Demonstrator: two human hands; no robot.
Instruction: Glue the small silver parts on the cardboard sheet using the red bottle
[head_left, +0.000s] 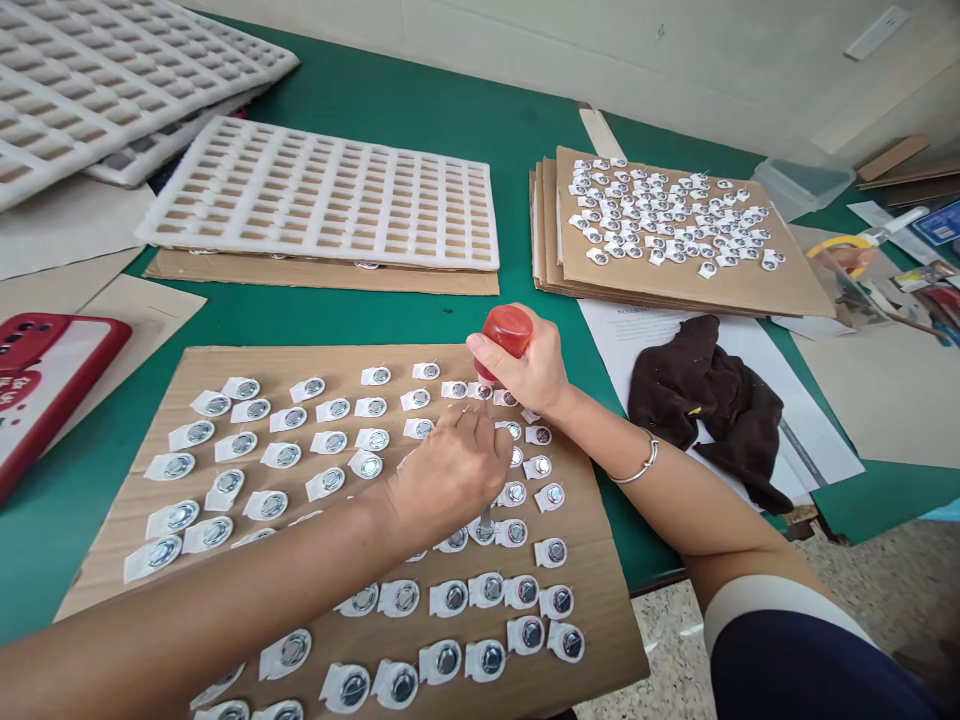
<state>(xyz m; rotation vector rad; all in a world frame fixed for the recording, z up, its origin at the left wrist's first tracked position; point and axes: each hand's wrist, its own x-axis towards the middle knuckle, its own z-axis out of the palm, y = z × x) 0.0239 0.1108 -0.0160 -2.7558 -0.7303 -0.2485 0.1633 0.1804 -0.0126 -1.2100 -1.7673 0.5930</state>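
Rows of small round silver parts on white tabs (281, 454) lie on a brown cardboard sheet (600, 600) in front of me. My right hand (529, 365) is wrapped round a small red squeeze bottle (508, 330), its tip pointing down at a part near the sheet's far edge. Just below it, my left hand (457, 460) is closed with the fingers bent over the parts. A thin grey tool end (486, 520) sticks out under that hand; its fingertips are mostly hidden.
White gridded trays (322, 195) stand at the back left. Stacked cardboard with more parts (675, 225) is back right, near a dark brown cloth (705, 400) on paper. A red-edged phone (60, 380) lies far left; yellow-handled scissors (844, 245) are far right.
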